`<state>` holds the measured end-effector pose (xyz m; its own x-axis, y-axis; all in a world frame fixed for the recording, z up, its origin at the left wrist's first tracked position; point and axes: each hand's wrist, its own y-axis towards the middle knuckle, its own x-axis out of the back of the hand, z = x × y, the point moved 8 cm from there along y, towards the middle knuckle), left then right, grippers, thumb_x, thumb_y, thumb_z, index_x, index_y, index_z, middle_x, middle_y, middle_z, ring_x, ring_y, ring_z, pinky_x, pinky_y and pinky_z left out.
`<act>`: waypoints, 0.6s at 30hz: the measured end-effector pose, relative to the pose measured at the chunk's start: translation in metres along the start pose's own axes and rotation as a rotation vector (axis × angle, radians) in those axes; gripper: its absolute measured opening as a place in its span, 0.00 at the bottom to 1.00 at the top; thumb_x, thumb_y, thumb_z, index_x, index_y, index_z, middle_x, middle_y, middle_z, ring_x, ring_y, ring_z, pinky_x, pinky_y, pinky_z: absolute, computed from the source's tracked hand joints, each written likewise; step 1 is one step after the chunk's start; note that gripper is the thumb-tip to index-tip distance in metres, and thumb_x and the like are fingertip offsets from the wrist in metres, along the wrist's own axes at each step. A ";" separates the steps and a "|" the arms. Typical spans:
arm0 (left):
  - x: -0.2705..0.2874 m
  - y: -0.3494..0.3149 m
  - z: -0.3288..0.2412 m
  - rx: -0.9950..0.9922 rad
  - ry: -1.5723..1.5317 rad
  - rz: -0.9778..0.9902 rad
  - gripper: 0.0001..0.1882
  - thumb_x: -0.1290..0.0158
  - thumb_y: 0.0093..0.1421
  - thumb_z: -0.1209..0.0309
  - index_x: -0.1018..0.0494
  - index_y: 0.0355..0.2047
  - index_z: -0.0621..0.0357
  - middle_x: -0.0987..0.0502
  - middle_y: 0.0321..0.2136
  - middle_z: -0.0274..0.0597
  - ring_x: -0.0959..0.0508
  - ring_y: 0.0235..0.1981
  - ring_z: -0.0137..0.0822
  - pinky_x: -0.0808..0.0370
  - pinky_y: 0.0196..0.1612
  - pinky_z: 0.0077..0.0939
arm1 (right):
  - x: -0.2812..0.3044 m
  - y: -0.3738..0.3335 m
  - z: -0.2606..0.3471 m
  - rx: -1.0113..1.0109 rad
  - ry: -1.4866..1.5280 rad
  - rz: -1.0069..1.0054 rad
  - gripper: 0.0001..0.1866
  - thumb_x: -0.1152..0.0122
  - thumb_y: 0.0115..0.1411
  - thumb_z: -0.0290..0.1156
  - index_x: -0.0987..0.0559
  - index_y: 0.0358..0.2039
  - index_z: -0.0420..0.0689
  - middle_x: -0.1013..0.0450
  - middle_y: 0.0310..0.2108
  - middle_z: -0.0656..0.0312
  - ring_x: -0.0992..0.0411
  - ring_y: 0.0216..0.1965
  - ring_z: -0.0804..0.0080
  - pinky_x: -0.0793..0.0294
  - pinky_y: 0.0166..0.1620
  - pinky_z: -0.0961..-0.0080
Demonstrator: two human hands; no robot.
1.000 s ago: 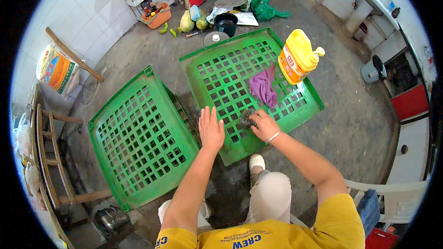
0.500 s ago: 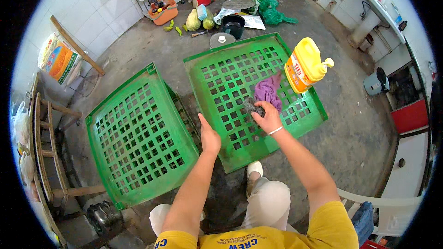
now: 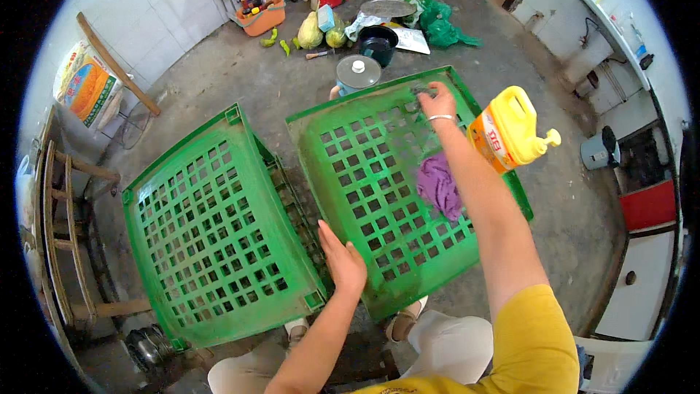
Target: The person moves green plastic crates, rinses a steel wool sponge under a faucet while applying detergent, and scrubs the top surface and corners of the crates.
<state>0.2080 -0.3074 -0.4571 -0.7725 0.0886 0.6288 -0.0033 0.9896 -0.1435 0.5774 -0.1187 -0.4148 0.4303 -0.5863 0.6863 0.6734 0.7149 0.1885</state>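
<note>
My right hand (image 3: pixel 439 102) is closed around a dark grey scouring pad (image 3: pixel 421 91), pressed on the far part of the right-hand green plastic crate (image 3: pixel 390 288). The crate has a grid of square holes and a wet, soiled patch below that hand. With fingers stretched, my left hand (image 3: pixel 344 261) rests along the crate's near left side, holding nothing. A crumpled purple cloth (image 3: pixel 439 186) lies on the crate, partly behind my right forearm. On its right side stands a yellow pump bottle (image 3: pixel 509 131), tilted in view.
A second green crate (image 3: pixel 219 306) stands close at the left. Beyond the right crate are a glass-lidded pot (image 3: pixel 359 73), a black pot (image 3: pixel 379 45), melons (image 3: pixel 310 31) and a green plastic bag (image 3: pixel 443 25). At left is a wooden frame (image 3: pixel 62 241); a grey bucket (image 3: pixel 599 149) stands right.
My right hand has slid the scouring pad from the crate's middle to its far edge. My left hand has shifted slightly nearer. The view has moved, so the crates appear lower.
</note>
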 end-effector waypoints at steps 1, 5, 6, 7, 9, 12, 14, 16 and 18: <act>-0.002 -0.002 -0.003 -0.010 0.007 0.004 0.39 0.56 0.57 0.80 0.65 0.63 0.60 0.56 0.61 0.62 0.49 0.61 0.58 0.45 0.59 0.42 | -0.003 0.019 -0.016 -0.014 -0.014 -0.070 0.19 0.40 0.43 0.36 0.24 0.38 0.44 0.25 0.31 0.48 0.27 0.35 0.53 0.28 0.41 0.64; -0.002 -0.005 -0.007 -0.003 0.053 -0.009 0.40 0.54 0.55 0.80 0.64 0.63 0.60 0.56 0.61 0.61 0.47 0.60 0.58 0.43 0.57 0.43 | -0.016 0.070 -0.067 -0.045 -0.354 -0.173 0.17 0.43 0.49 0.38 0.23 0.40 0.46 0.30 0.44 0.50 0.30 0.44 0.53 0.31 0.47 0.64; -0.001 -0.006 -0.008 0.001 0.082 -0.006 0.40 0.53 0.55 0.80 0.64 0.63 0.60 0.56 0.61 0.61 0.46 0.60 0.58 0.43 0.57 0.43 | -0.021 0.067 -0.061 0.003 -0.514 -0.233 0.17 0.43 0.51 0.39 0.23 0.39 0.46 0.30 0.45 0.52 0.31 0.45 0.54 0.31 0.48 0.64; -0.001 -0.003 -0.006 0.010 0.055 0.004 0.40 0.53 0.55 0.79 0.64 0.63 0.60 0.55 0.62 0.59 0.46 0.60 0.56 0.43 0.57 0.42 | -0.033 0.070 -0.061 -0.016 -0.566 -0.177 0.16 0.45 0.52 0.39 0.23 0.40 0.46 0.30 0.43 0.52 0.32 0.45 0.56 0.31 0.48 0.64; -0.001 -0.004 0.001 0.020 0.071 0.018 0.40 0.53 0.56 0.79 0.64 0.63 0.60 0.55 0.62 0.58 0.46 0.60 0.55 0.44 0.57 0.42 | -0.036 0.041 -0.013 -0.050 -0.698 -0.037 0.15 0.47 0.55 0.39 0.23 0.40 0.45 0.30 0.41 0.54 0.32 0.45 0.58 0.32 0.48 0.63; -0.005 0.000 -0.004 0.036 0.040 0.020 0.39 0.54 0.57 0.79 0.64 0.63 0.59 0.53 0.62 0.56 0.47 0.61 0.53 0.45 0.57 0.45 | -0.086 0.018 0.010 0.084 -0.819 0.141 0.13 0.50 0.56 0.35 0.23 0.39 0.46 0.30 0.41 0.57 0.31 0.45 0.60 0.30 0.45 0.62; -0.005 0.002 -0.003 0.065 0.035 0.015 0.39 0.54 0.57 0.79 0.63 0.63 0.60 0.54 0.62 0.57 0.47 0.61 0.54 0.46 0.57 0.47 | -0.123 -0.028 0.051 0.267 -0.762 0.180 0.12 0.53 0.57 0.33 0.23 0.38 0.47 0.29 0.40 0.59 0.31 0.43 0.62 0.29 0.42 0.63; 0.000 0.000 -0.001 0.034 0.068 -0.010 0.39 0.53 0.57 0.79 0.63 0.63 0.61 0.55 0.62 0.58 0.48 0.61 0.55 0.47 0.58 0.47 | -0.140 -0.095 0.113 0.490 -0.654 0.247 0.11 0.53 0.55 0.31 0.22 0.34 0.47 0.29 0.39 0.59 0.31 0.41 0.62 0.29 0.39 0.62; 0.001 0.002 -0.007 0.029 0.142 -0.008 0.39 0.53 0.56 0.78 0.62 0.63 0.61 0.56 0.62 0.59 0.49 0.61 0.56 0.48 0.58 0.47 | -0.141 -0.143 0.144 0.774 -0.362 0.219 0.11 0.51 0.52 0.30 0.20 0.31 0.46 0.27 0.34 0.57 0.29 0.37 0.62 0.28 0.39 0.63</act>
<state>0.2115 -0.3042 -0.4517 -0.6748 0.0983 0.7314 -0.0286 0.9869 -0.1590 0.3338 -0.0830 -0.4369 0.1969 -0.3432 0.9184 -0.0548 0.9314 0.3598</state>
